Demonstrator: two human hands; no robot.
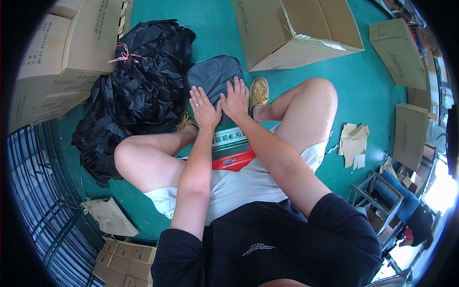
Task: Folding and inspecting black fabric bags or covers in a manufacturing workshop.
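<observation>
A black, smooth, soft-looking bag or package [217, 69] lies between my legs, its far end rounded. Towards me it shows a green and white printed panel [228, 137] and a red end piece [235, 159] lying against my lap. My left hand [205, 109] rests flat on the black surface, fingers stretched forward. Beside it, my right hand [235, 101] also lies flat on the package, fingers extended. Both hands press from above without gripping, and their wrists are close together. My forearms cover part of the printed panel's sides.
A large heap of crumpled black sheets or bags [143, 86], tied with pink string [125, 53], lies at left by cardboard boxes [81, 52]. An open carton [306, 43] stands ahead. Torn cardboard [354, 141] lies right; another person [411, 210] is at far right.
</observation>
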